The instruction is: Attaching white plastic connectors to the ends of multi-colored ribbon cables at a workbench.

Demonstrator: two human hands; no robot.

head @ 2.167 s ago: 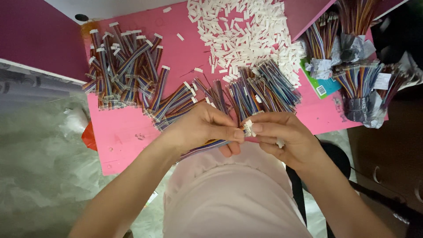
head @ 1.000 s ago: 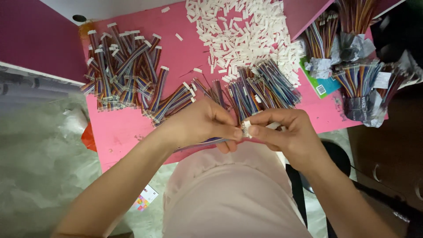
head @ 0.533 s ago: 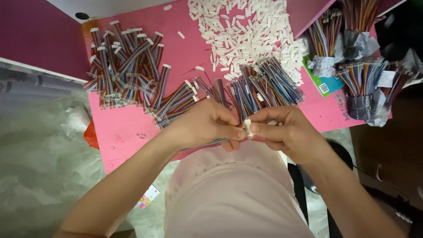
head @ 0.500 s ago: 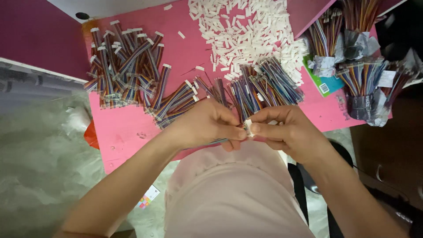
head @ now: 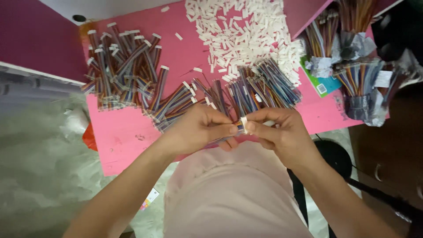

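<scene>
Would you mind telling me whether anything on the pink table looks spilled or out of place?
A few white connector housings lie strayed from the main white pile, scattered on the pink table. Otherwise nothing stands out.

Both forearms are bare from the elbow down to the wrist, with no sleeve, watch or bracelet in view. The left hand (head: 194,132) and right hand (head: 282,132) wear no gloves or rings. Below them, a pale pink garment (smooth fabric, faintly creased across the lap) covers the person's body.
</scene>
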